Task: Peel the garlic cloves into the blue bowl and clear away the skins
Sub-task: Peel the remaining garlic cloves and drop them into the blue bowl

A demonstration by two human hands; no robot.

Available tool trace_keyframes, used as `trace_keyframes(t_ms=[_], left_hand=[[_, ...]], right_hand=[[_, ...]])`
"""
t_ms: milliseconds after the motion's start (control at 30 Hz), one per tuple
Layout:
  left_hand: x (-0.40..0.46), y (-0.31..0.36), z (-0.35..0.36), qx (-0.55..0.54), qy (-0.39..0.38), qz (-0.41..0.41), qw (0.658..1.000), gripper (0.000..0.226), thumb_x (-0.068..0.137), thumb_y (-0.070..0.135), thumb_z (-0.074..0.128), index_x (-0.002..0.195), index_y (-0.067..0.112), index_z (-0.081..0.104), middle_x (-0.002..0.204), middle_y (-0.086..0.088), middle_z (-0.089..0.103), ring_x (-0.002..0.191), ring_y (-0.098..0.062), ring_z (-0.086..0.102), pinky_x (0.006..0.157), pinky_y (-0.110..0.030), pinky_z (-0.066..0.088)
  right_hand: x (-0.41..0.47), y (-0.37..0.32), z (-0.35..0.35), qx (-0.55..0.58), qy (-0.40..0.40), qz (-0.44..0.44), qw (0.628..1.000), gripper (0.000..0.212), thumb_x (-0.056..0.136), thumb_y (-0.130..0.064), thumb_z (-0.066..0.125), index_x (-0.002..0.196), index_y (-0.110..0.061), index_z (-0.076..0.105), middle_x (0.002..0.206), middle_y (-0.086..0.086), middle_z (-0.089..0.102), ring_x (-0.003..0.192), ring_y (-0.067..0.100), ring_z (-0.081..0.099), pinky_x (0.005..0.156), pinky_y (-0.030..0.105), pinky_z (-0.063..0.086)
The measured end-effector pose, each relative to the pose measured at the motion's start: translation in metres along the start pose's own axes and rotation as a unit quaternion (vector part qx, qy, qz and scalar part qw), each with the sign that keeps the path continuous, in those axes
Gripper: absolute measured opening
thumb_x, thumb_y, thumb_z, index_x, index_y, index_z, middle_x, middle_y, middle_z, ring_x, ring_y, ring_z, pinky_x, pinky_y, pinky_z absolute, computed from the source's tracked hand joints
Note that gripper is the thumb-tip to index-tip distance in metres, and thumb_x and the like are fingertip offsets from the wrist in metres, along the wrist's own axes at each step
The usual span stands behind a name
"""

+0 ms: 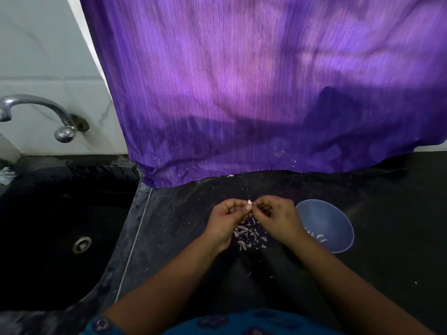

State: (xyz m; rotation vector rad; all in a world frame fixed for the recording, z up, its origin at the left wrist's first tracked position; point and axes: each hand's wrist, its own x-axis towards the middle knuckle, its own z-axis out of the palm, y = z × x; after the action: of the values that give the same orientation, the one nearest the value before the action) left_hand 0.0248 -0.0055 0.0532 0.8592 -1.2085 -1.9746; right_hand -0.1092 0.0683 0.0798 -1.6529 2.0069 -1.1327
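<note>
Garlic was the thing held between your two hands: one small pale garlic clove, pinched from both sides above the dark desk. Your left hand had its fingers curled in, thumb and fingertips nipping the clove's near side. Your right hand met it from the other side, fingers also curled, pinching at the clove or its skin; which of the two could not be told at that size. The clove's pointed tip stood up and away from you, so its long axis ran roughly upright between your fingertips.

The blue bowl sat on the desk just beside your right hand, on its outer side, with a few pale peeled cloves lying in its bottom. Your right hand was plainly the nearer one for dropping the clove in, and nothing stood between that hand and the bowl's rim.

Directly beneath and between your hands lay a loose scatter of skins on the desk, with stray flakes closer to you. Well off beyond your left hand was a black sink with a tap above it. A purple cloth hung beyond both hands.
</note>
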Motion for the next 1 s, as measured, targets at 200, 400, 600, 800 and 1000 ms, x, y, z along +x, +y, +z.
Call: trace_keyframes(t_ms=[200,400,600,800,1000], left_hand=[[0.0014,-0.0046,-0.0001,0.032,0.005,0.016,0.999,0.017,0.09,0.003,0.06,0.102,-0.008,0.067,0.075,-0.002,0.071,0.066,-0.004,0.063,0.067,-0.016,0.051],[-0.0012,-0.0067,0.001,0.104,0.006,0.053,0.993,0.018,0.093,-0.001,0.056,0.106,-0.003,0.068,0.079,-0.006,0.071,0.067,-0.007,0.063,0.069,-0.02,0.052],[-0.0033,-0.0049,0.0031,0.119,-0.003,0.076,0.99,0.02,0.094,-0.003,0.053,0.105,0.006,0.067,0.078,0.001,0.072,0.067,-0.006,0.064,0.069,-0.021,0.053],[-0.0023,-0.0055,0.0022,0.118,0.0,0.079,0.99,0.016,0.093,0.005,0.06,0.105,0.006,0.069,0.086,-0.008,0.073,0.074,-0.011,0.066,0.073,-0.024,0.053],[0.0004,-0.0058,0.0011,0.123,-0.004,0.092,0.988,0.013,0.092,0.002,0.06,0.099,0.007,0.069,0.086,-0.011,0.073,0.078,-0.019,0.067,0.074,-0.027,0.055]], right_hand=[[0.0011,0.0052,-0.0001,0.034,0.017,0.049,0.998,0.004,0.083,-0.019,0.072,0.087,-0.02,0.074,0.073,-0.012,0.07,0.07,-0.003,0.066,0.067,0.01,0.051],[0.0026,0.0054,-0.0022,0.012,0.01,0.033,0.999,0.01,0.082,-0.02,0.075,0.091,-0.016,0.077,0.078,-0.009,0.073,0.073,-0.005,0.066,0.066,0.004,0.047],[0.0037,-0.0005,-0.0033,0.015,0.016,0.046,0.999,0.007,0.081,-0.018,0.074,0.087,-0.017,0.077,0.069,-0.016,0.067,0.069,-0.009,0.064,0.062,0.002,0.044],[0.002,-0.0005,-0.0005,0.027,0.008,0.053,0.998,0.002,0.082,-0.017,0.072,0.083,-0.017,0.074,0.069,-0.014,0.068,0.067,-0.006,0.064,0.061,0.004,0.046],[0.0043,-0.0003,0.0025,0.016,0.009,0.056,0.998,0.001,0.082,-0.017,0.072,0.082,-0.016,0.073,0.07,-0.01,0.069,0.066,-0.005,0.063,0.06,0.005,0.046]])
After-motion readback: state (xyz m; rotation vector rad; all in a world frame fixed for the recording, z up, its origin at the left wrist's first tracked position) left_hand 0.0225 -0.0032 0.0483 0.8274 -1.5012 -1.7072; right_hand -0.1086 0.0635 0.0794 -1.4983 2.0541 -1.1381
